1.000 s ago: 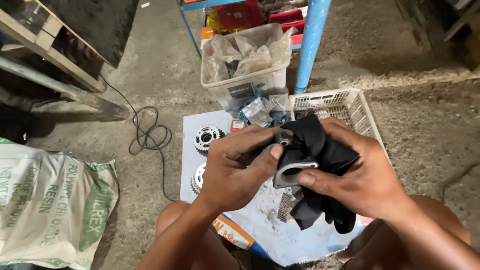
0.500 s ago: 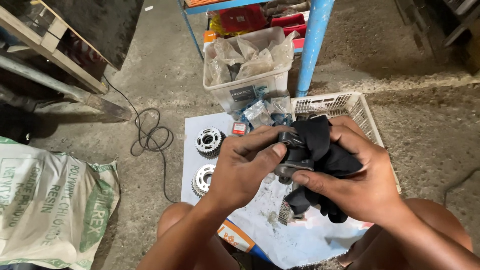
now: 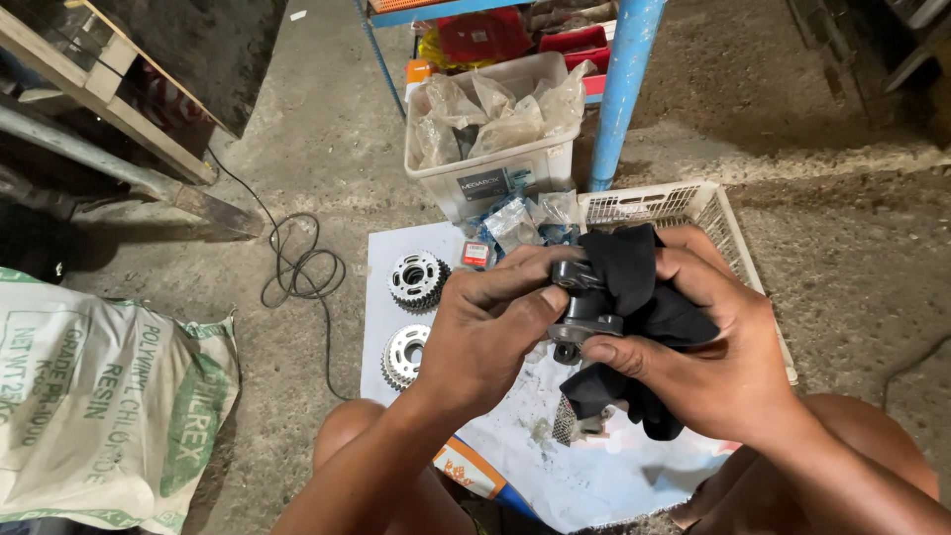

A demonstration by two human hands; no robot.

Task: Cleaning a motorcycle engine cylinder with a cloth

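Both hands meet in the middle of the head view over a white sheet [image 3: 614, 476] on the floor. My left hand [image 3: 485, 332] grips a small dark metal part [image 3: 582, 309] by its left side, thumb on top. My right hand [image 3: 713, 347] holds a black cloth [image 3: 644, 297] wrapped around the right side of that part, thumb pressed under it. Two toothed sprockets [image 3: 416, 280] [image 3: 404, 355] lie on the sheet just left of my left hand.
A white tub of plastic bags [image 3: 495, 129] and a white mesh basket [image 3: 684, 206] stand beyond my hands beside a blue post [image 3: 624, 89]. A printed sack [image 3: 109, 396] lies at left, a black cable [image 3: 297, 267] coils on the concrete, and a wooden frame [image 3: 109, 99] leans far left.
The part has been turned in my hands, and the cloth has shifted to its right side. The view has drifted slightly.
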